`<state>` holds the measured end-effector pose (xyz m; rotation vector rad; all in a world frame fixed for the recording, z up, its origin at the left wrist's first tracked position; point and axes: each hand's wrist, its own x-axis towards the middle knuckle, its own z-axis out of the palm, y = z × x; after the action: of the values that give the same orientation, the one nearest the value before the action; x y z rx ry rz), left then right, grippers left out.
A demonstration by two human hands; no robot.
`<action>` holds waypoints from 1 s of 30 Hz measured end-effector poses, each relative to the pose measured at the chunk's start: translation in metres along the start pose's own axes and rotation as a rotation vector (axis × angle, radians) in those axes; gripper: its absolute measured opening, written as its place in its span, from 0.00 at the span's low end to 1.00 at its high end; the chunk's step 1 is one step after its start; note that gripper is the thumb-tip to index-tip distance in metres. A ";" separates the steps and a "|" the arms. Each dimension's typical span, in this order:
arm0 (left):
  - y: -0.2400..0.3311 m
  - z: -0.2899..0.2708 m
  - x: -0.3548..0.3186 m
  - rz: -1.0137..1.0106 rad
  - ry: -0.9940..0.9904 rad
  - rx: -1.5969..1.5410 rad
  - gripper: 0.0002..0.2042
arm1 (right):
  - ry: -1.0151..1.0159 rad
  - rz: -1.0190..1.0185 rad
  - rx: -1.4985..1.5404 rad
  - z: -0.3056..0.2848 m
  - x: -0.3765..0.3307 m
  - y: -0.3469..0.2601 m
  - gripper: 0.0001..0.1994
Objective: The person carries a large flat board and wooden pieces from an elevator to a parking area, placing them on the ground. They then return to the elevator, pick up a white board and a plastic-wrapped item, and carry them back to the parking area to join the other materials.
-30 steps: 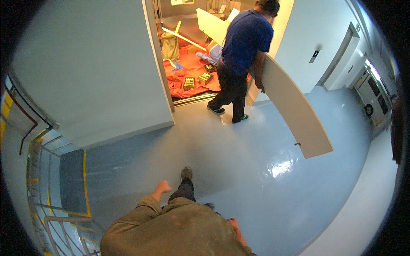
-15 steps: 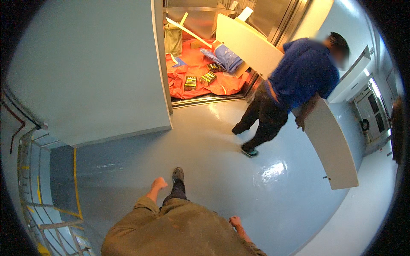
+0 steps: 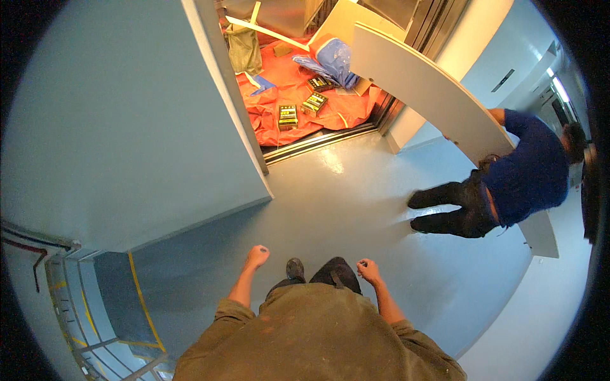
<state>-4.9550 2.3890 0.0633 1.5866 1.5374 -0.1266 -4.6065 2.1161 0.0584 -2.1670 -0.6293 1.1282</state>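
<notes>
While the head camera looks straight down, the person's own body fills the lower middle of the picture: an olive-brown work shirt with both forearms coming out from rolled sleeves. The left hand [image 3: 257, 255] is curled into a loose fist and holds nothing; it hangs above the glossy pale blue-grey floor [image 3: 343, 209], touching no object. The right hand [image 3: 367, 269] is likewise loosely closed and empty, just right of the person's dark trouser leg and dark shoe [image 3: 294, 269], which stands on the floor between the two hands.

Ahead of the hands, well apart from them, a large pale blue wall panel [image 3: 133, 127] takes up the left half of the view. Beyond its edge is an open doorway into a small metal-walled room whose floor is covered by a crumpled orange-red sheet [image 3: 286, 95]. On the sheet lie several small dark boxes with yellow markings [image 3: 288, 116], a blue padded bundle [image 3: 333, 60] and pale wooden strips.

To the right, a second person in a dark blue shirt and black trousers [image 3: 508, 184] stands near the doorway, holding a long white curved board [image 3: 426, 95] that reaches back toward the doorway. At the lower left, yellow lines mark the floor beside a metal railing [image 3: 76, 317].
</notes>
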 end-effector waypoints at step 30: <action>0.427 -0.169 0.495 -0.111 0.208 -0.569 0.10 | -0.022 -0.067 -0.196 -0.216 0.714 -0.373 0.09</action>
<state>-4.5679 2.9423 0.0742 1.0853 1.6338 0.3956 -4.0987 2.7771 0.0232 -2.2805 -0.8473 1.0960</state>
